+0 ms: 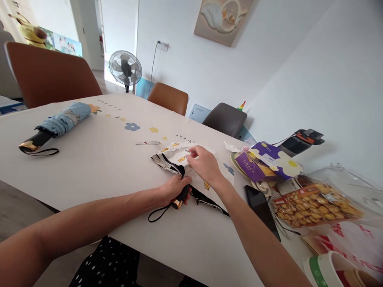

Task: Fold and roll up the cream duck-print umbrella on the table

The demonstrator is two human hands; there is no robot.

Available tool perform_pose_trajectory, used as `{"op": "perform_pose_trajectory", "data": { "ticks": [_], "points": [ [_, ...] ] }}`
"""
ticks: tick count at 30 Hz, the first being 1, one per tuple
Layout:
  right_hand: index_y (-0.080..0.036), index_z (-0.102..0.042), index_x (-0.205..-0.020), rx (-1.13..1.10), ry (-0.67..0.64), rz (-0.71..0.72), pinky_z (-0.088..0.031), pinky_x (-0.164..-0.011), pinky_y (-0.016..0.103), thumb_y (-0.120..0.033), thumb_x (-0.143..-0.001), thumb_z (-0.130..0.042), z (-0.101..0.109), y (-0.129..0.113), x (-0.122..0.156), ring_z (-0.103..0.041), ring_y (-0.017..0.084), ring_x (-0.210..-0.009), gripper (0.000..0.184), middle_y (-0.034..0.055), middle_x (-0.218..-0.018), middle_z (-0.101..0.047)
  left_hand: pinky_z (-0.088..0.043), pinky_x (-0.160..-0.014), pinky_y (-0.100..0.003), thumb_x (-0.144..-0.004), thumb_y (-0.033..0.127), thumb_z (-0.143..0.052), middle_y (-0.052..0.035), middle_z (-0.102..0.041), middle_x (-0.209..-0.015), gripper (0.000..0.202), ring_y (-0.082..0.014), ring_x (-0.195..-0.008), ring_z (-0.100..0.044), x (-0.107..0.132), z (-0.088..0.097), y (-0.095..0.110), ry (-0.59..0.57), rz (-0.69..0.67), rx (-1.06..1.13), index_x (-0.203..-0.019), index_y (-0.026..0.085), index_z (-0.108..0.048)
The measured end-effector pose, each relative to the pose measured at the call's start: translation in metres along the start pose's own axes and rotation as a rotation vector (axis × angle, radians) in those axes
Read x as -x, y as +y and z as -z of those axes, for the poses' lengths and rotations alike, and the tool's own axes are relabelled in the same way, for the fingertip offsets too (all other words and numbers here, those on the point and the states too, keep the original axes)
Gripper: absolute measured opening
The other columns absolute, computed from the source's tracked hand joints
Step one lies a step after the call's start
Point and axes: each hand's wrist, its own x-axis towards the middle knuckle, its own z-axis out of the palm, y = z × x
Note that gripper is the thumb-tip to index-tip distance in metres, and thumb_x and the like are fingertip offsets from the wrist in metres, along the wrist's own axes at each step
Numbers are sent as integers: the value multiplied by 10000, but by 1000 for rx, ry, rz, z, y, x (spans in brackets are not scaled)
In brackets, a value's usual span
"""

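Okay, the white umbrella [198, 180] is being held near the close edge of the table [98, 171], between both forearms, its cloth [181, 158] lying loose and bunched. The black handle [177, 203] is being gripped firmly by the left hand [173, 189], fingers wrapped round it, gold end exposed, wrist loop [157, 215] hanging free. The right hand [203, 161] is being held over the cloth, thumb and fingers drawn close; whether fabric is being pinched cannot be told from this angle.

Handling notes: the handle is best being held still, so that only the cloth is being shifted. Each panel should be being taken by its edge and laid flat, one at a time, with light fingertip pressure. The black underside is being exposed at both ends of the bunch; folds there probably need watching for trapped ribs. The loop is best being left clear of the folds. On the right, elbow room is being limited by the phone [261, 209]; wide sweeps that way are best being avoided.
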Motion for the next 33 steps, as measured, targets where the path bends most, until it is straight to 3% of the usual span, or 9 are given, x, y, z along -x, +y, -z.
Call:
{"op": "perform_pose_trajectory", "data": {
  "ticks": [3, 6, 10, 14, 18, 23, 27, 28, 33],
  "points": [
    [-186, -585, -778, 281, -274, 69, -408, -696, 347, -284, -674, -561, 2, -22, -28, -581, 230, -800, 145, 79, -885, -638, -359, -374, -216, -862, 397, -405, -21, -551, -527, 318, -112, -384, -515, 0, -1, 0, 3, -5, -1, -661, 154, -448],
    [-168, -588, -706, 448, -494, 139, -405, -678, 372, -196, -603, -596, 3, -40, -38, -588, 255, -759, 107, 111, -848, -637, -355, -376, -211, -875, 392, -374, -22, -548, -513, 331, -108, -378, -510, -1, 0, 2, 3, -1, -14, -662, 152, -455],
    [-160, -614, -731, 602, -564, 185, -417, -700, 373, -63, -593, -550, 0, -45, -34, -599, 262, -804, 180, 129, -860, -640, -325, -351, -200, -878, 397, -360, -22, -545, -508, 347, -106, -367, -505, 0, 0, 3, 3, 13, -29, -654, 151, -460],
    [-127, -633, -835, 697, -489, 159, -422, -729, 353, -47, -691, -494, -16, -41, -30, -593, 267, -898, 216, 147, -870, -640, -313, -344, -193, -859, 392, -392, -16, -548, -518, 322, -105, -382, -509, 1, 0, 2, 0, 8, -28, -652, 154, -459],
    [-130, -642, -829, 667, -428, 161, -418, -650, 306, -54, -782, -403, -26, -39, -34, -618, 248, -830, 255, 143, -802, -645, -259, -329, -189, -850, 396, -396, -17, -554, -526, 316, -103, -384, -505, 2, 1, 3, -9, -4, -49, -661, 153, -471],
    [-142, -627, -828, 464, -158, 138, -390, -635, 276, -201, -869, -351, -21, -35, -34, -600, 197, -739, 285, 115, -842, -640, -237, -336, -198, -856, 423, -385, -25, -555, -540, 346, -99, -390, -503, 5, 1, 8, -5, 38, -8, -687, 140, -489],
    [-162, -612, -694, 82, -396, 149, -380, -601, 232, -211, -813, -420, -21, -25, -25, -570, 143, -682, 231, 38, -742, -646, -341, -381, -214, -853, 387, -406, -12, -548, -544, 286, -95, -383, -489, 7, 2, 12, 11, 59, 111, -731, 141, -485],
    [-170, -616, -709, -5, -402, 136, -384, -604, 228, -218, -807, -427, -19, -21, -22, -569, 137, -686, 219, 23, -749, -651, -359, -391, -218, -854, 383, -406, -13, -548, -543, 283, -96, -384, -488, 7, 2, 13, 15, 73, 134, -731, 140, -484],
    [-199, -637, -908, -176, 5, -75, -412, -771, 270, -274, -804, -448, 8, 21, -10, -591, 155, -854, 228, 20, -946, -671, -378, -399, -216, -862, 368, -404, -14, -545, -547, 282, -88, -389, -483, 5, 2, 12, 13, 113, 172, -705, 142, -467]
  ]
}}
